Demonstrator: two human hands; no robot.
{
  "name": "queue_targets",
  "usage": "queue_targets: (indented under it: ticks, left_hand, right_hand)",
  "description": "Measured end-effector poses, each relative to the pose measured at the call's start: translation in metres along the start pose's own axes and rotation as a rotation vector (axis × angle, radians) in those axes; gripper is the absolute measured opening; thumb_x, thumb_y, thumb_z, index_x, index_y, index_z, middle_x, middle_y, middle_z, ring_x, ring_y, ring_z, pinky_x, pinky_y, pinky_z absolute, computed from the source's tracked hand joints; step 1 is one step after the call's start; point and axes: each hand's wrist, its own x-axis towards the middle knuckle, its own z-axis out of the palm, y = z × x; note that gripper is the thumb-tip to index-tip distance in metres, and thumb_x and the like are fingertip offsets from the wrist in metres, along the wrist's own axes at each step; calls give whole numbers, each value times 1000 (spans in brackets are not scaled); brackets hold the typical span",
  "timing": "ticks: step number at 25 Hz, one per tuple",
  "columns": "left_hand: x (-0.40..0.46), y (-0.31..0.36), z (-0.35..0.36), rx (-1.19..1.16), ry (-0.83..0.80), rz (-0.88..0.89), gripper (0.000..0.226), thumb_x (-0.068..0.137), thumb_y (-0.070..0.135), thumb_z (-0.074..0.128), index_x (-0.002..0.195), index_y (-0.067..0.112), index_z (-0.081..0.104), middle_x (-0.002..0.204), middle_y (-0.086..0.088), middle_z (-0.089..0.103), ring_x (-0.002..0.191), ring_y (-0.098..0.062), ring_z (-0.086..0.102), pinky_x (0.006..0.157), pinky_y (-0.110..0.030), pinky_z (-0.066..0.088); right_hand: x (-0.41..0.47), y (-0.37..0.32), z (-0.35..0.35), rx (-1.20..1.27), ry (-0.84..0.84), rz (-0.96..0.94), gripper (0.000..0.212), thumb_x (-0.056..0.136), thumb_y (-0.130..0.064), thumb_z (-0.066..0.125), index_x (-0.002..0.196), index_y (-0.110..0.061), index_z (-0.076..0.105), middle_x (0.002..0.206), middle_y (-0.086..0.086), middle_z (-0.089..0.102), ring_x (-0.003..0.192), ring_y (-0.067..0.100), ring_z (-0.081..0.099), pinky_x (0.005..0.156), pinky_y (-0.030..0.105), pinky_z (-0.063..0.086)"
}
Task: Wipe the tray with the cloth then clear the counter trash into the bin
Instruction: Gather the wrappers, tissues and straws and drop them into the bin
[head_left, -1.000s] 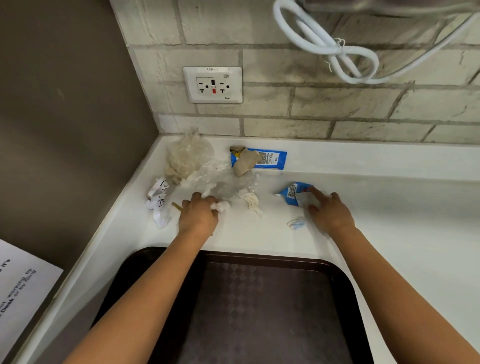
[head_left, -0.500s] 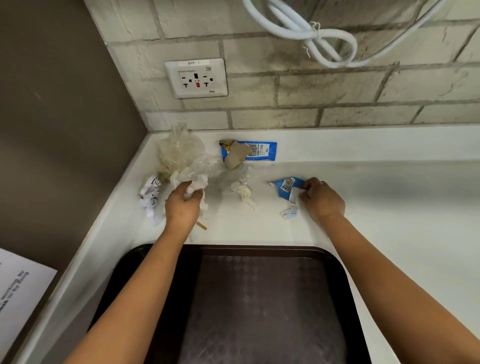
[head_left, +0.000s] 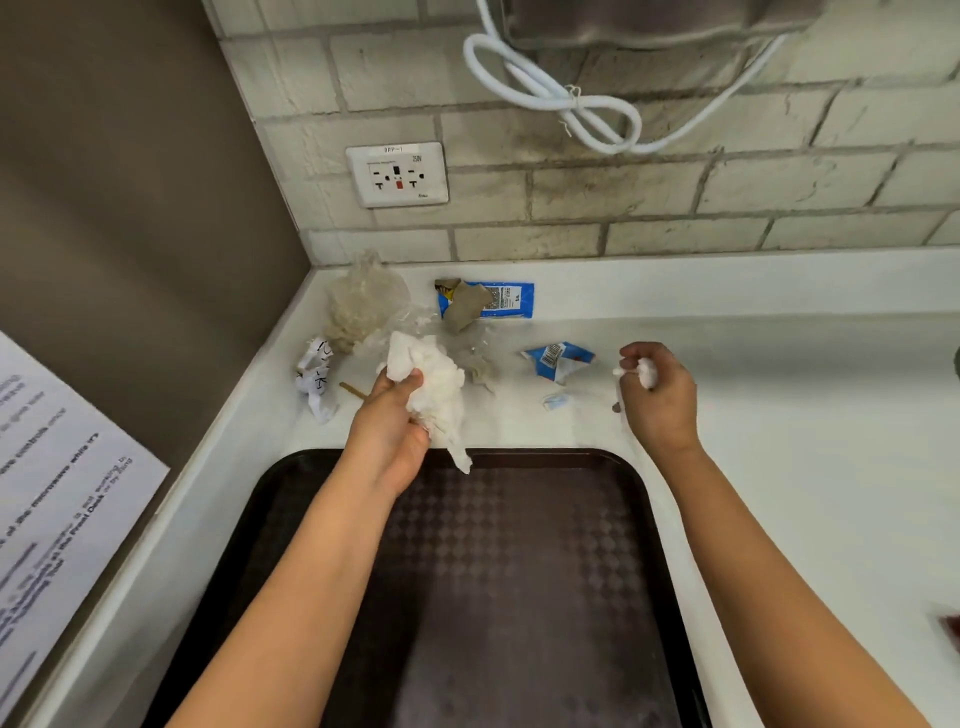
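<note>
A dark brown tray lies on the white counter in front of me. My left hand grips a crumpled white tissue, lifted above the tray's far edge. My right hand pinches a small white paper scrap over the counter. Trash lies in the corner: a clear plastic bag, a blue wrapper with brown cardboard, a torn blue wrapper, a crumpled printed paper, a wooden stick and a small pale scrap.
A brick wall with a socket and a looped white cable rises behind the counter. A brown panel stands on the left with a printed sheet low on it. A small dark speck lies beside my right hand.
My left hand has gathered the white tissue from the pile and lifted it back toward the tray. My right hand picked up a small white scrap and moved right, away from the torn blue wrapper.
</note>
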Motion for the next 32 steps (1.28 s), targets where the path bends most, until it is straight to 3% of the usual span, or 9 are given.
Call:
queue_targets:
  ticks: [4, 7, 10, 15, 19, 22, 25, 27, 32]
  left_hand:
    - [-52, -6, 3, -114, -133, -122, 35, 95, 8, 42, 129, 14, 49, 118, -12, 62, 94, -24, 63, 86, -47, 48]
    - [-93, -15, -1, -45, -187, -194, 35, 95, 10, 42, 129, 14, 49, 118, -14, 61, 100, -30, 61, 77, -53, 48]
    - [-135, -20, -15, 27, -264, -235, 34, 94, 10, 43, 128, 10, 50, 116, -18, 63, 95, -33, 62, 78, -53, 49]
    - [-191, -26, -36, 5, -289, -293, 52, 77, -1, 36, 127, 1, 50, 127, -23, 55, 103, -33, 57, 100, -53, 40]
    - [-232, -45, -51, 11, -390, -337, 56, 73, -5, 34, 126, 4, 50, 122, -19, 60, 101, -29, 61, 91, -44, 50]
    - [-253, -65, -58, 22, -488, -377, 46, 82, -9, 32, 116, 11, 56, 104, -10, 69, 89, -22, 67, 67, -33, 57]
    - [-274, -85, -62, 113, -587, -402, 43, 86, -8, 32, 109, 16, 59, 90, -5, 73, 79, -16, 69, 64, -30, 56]
    - [-285, -101, -65, 164, -608, -415, 42, 87, -9, 32, 107, 16, 59, 88, -4, 72, 74, -13, 68, 61, -27, 55]
    - [-304, -139, -66, 282, -631, -489, 40, 87, -12, 32, 111, 13, 53, 92, -7, 62, 63, -11, 65, 52, -26, 51]
  right_hand:
    - [-54, -24, -21, 116, 30, 56, 28, 82, 11, 44, 85, -13, 58, 85, -7, 58, 63, 15, 58, 44, 19, 50]
    - [-93, -36, -31, 133, 30, 153, 24, 89, -1, 47, 84, -22, 56, 78, -1, 58, 51, 17, 51, 39, 21, 41]
    - [-137, -48, -40, 197, 33, 255, 19, 90, -5, 47, 85, -21, 56, 69, 2, 55, 47, 16, 46, 39, 20, 36]
    - [-210, -65, -64, 276, 48, 362, 23, 86, -2, 42, 81, -20, 56, 68, 2, 50, 50, 14, 44, 40, 19, 31]
    - [-268, -71, -93, 124, -99, 443, 32, 76, 2, 35, 92, -16, 56, 74, 6, 48, 52, 18, 43, 46, 21, 33]
    - [-299, -66, -108, -216, -203, 404, 42, 84, 5, 31, 112, -17, 53, 99, 6, 43, 63, 16, 52, 47, 17, 39]
    - [-326, -53, -122, -286, -138, 329, 52, 80, 9, 38, 118, -24, 50, 115, 3, 34, 80, 15, 53, 61, 16, 45]
    - [-341, -40, -133, -270, -51, 269, 54, 77, 10, 43, 117, -27, 49, 112, 5, 41, 88, 15, 51, 74, 24, 45]
    - [-364, -5, -162, -120, 68, 213, 55, 71, 13, 55, 109, -24, 40, 90, -1, 52, 77, 11, 54, 68, 23, 46]
